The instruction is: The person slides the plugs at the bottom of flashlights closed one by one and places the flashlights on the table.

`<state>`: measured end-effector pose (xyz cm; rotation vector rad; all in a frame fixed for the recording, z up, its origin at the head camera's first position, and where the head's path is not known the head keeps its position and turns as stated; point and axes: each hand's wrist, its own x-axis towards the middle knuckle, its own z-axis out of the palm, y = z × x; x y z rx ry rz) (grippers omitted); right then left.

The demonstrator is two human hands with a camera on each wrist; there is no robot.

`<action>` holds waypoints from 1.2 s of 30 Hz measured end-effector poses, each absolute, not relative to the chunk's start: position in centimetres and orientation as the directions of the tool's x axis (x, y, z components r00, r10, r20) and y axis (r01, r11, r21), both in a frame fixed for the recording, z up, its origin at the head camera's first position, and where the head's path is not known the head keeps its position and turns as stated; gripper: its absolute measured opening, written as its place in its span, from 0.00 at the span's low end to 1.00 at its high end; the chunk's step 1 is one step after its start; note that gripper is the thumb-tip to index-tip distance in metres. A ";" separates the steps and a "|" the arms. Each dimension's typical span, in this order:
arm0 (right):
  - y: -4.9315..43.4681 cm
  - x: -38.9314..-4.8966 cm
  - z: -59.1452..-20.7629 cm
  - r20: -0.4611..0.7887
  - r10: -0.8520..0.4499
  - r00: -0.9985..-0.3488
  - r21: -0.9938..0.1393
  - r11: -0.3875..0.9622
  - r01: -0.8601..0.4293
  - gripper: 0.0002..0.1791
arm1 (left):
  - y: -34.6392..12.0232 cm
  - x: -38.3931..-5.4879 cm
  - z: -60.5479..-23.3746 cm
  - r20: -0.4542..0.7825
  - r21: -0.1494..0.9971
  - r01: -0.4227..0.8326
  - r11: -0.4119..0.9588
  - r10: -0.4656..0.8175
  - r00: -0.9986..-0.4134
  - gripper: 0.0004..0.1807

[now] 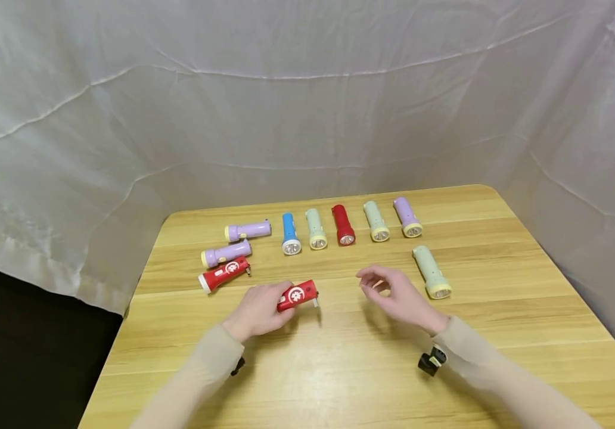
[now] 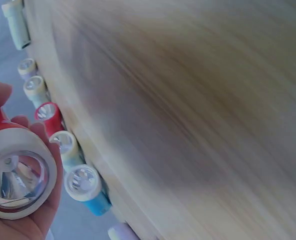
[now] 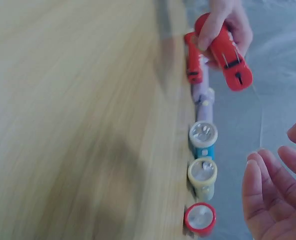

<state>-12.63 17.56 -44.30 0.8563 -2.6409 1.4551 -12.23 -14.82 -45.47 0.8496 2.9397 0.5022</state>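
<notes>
The left hand (image 1: 261, 307) gripped a red flashlight (image 1: 301, 294) above the table (image 1: 339, 363), not yet set down. At its 3 o'clock, the right hand (image 1: 395, 295) held nothing, fingers loosely curved. The arranging seemed partway: from the gripped light, a row of five flashlights (image 1: 343, 225) already lay neatly from 12 to 2 o'clock. Apparently left were two purple flashlights (image 1: 232, 252) and a second red flashlight (image 1: 224, 275) between 9 and 11, plus a green flashlight (image 1: 428, 268) towards 3.
</notes>
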 end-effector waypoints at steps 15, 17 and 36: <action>15.9 -13.3 -43.0 0.143 -0.450 -0.881 -0.975 0.089 -0.204 0.20 | -10.9 -12.4 -45.0 0.158 0.550 0.484 0.680 0.484 -0.860 0.15; 15.7 -13.3 -42.8 0.118 -0.435 -0.893 -0.989 0.028 -0.144 0.21 | -10.4 -12.5 -45.0 0.174 0.564 0.485 0.668 0.478 -0.861 0.15; 15.0 -13.1 -42.1 0.015 -0.450 -0.893 -0.998 -0.060 0.013 0.25 | -8.0 -12.9 -44.5 0.235 0.579 0.544 0.607 0.515 -0.824 0.10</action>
